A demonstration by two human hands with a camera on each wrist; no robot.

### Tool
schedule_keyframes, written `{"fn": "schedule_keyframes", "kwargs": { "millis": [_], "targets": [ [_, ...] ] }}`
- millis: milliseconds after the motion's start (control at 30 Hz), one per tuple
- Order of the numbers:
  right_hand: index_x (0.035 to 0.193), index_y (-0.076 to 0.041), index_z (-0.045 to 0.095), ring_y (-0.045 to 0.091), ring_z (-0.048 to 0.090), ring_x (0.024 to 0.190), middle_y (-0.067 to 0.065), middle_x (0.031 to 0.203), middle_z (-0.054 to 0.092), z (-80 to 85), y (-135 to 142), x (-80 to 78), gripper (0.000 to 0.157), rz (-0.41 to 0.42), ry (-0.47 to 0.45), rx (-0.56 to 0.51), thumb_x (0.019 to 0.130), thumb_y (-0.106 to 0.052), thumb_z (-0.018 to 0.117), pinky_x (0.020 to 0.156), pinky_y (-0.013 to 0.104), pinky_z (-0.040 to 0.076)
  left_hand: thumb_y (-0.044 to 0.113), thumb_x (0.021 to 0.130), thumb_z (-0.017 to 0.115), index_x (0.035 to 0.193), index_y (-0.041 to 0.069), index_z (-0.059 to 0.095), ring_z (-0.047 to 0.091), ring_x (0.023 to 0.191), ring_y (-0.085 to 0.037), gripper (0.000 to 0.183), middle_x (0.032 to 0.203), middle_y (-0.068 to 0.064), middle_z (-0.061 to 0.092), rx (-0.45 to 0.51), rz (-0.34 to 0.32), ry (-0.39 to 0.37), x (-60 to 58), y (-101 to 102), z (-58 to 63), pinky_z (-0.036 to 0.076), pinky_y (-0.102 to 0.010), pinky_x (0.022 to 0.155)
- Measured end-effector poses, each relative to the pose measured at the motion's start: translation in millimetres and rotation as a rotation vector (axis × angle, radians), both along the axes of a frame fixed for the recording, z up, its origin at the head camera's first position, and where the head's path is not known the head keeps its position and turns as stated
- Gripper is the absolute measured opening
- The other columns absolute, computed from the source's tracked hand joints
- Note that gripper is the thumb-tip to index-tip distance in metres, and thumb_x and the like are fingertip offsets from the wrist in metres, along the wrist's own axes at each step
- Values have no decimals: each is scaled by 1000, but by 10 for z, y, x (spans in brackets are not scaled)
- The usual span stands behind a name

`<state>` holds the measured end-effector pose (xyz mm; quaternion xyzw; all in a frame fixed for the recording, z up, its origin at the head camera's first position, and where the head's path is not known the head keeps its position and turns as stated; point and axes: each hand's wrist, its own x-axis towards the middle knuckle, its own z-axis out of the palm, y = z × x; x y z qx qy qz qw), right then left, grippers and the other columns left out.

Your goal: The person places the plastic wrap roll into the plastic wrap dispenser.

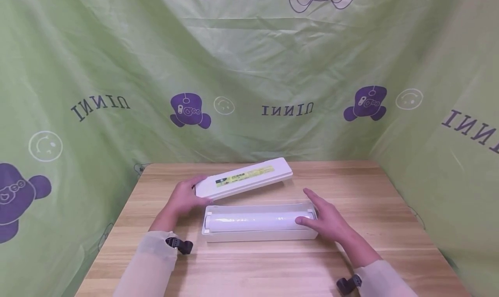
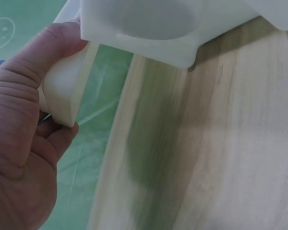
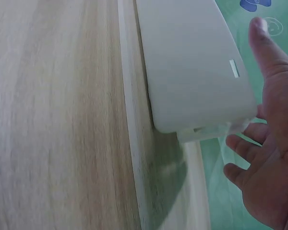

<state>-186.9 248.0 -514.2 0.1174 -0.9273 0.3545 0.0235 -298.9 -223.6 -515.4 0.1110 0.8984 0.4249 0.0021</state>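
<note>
My left hand (image 1: 186, 196) grips the left end of a long white lid (image 1: 278, 166) with a yellow-green label, its thumb at the near edge. The lid is slanted, right end farther back, over the table behind a white dispenser box (image 1: 261, 235). Inside this uncovered box lies a shiny roll of cling film (image 1: 245, 223). At the box's right end, my right hand (image 1: 329, 221) is spread, thumb over the near side and fingers beyond the far corner. In the right wrist view, its fingers (image 3: 243, 148) are loosely extended beside the box end (image 3: 197, 81).
A wooden table (image 1: 265, 271) bears the box. Green printed cloth (image 1: 249, 63) hangs behind it and along both sides. Black wrist cameras (image 1: 180, 245) are strapped over the pale sleeves (image 1: 148, 262).
</note>
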Motion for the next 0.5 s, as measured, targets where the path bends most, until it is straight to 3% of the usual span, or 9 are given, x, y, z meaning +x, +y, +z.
{"fn": "schedule_keyframes", "kwargs": {
  "millis": [267,500],
  "targets": [
    [163,-5,29,50,38,144,26,162,36,61,-34,-88,107,-31,56,27,86,-60,78,117,64,33,31,60,101,147,15,60,55,132,-36,98,148,-10,59,-23,-1,19,48,25,75,39,-60,114],
    [164,-6,24,51,38,144,29,161,35,145,-28,-191,112,-51,58,22,84,-59,81,117,65,34,34,61,101,145,16,62,53,137,-37,95,148,-8,59,-83,-42,97,76,70,147,40,-58,115]
  ]
}}
